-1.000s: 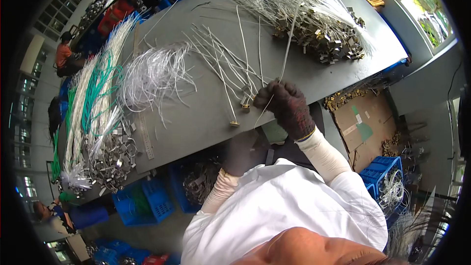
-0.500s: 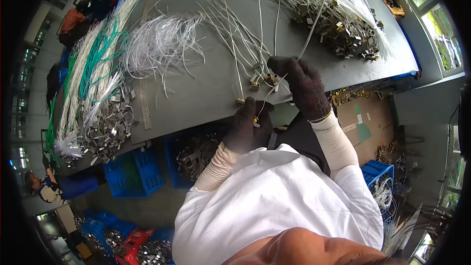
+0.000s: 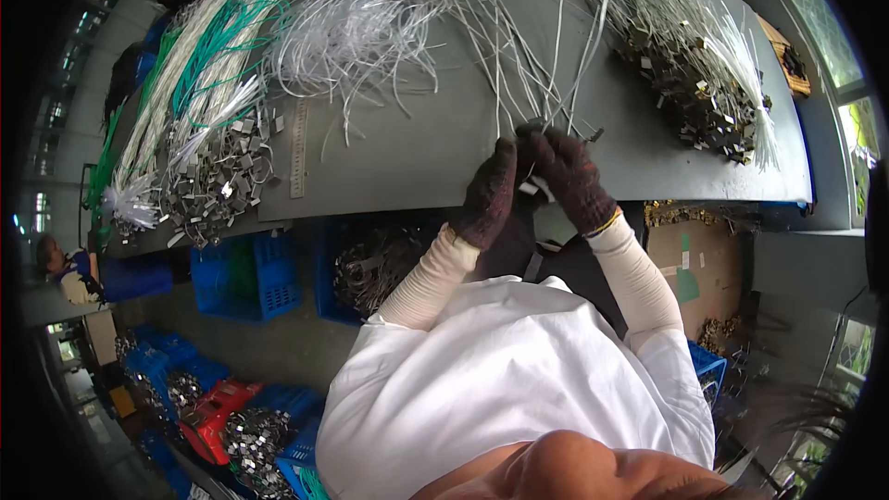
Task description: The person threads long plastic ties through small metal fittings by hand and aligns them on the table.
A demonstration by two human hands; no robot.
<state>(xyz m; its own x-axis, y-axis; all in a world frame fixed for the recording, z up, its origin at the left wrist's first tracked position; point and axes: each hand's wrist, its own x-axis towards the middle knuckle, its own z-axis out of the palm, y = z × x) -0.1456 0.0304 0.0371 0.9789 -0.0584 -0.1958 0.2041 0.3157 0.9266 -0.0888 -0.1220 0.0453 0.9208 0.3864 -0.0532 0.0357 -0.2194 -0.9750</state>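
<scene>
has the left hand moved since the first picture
Yes, forward: judged against the near edge of the table, the left hand has gone from below that edge in the view to reaching past it, beside the right hand.

Left hand (image 3: 489,190): glove in maroon-black, faintly mottled with red.
Right hand (image 3: 572,181): matching maroon-black glove, yellow band at cuff.
Sleeves (image 3: 431,278): plain cream.
Shirt (image 3: 519,361): plain white, unpatterned.
Loose wires (image 3: 559,46): pale silver-grey.
Tabletop (image 3: 398,162): uniform grey, from where I stand.
Bundled strands (image 3: 190,93): white, streaked with vivid green.
Tangled pile (image 3: 347,37): translucent, whitish.
Ruler (image 3: 298,148): pale, with dark graduations.
Floor crate (image 3: 245,292): solid blue.
</scene>
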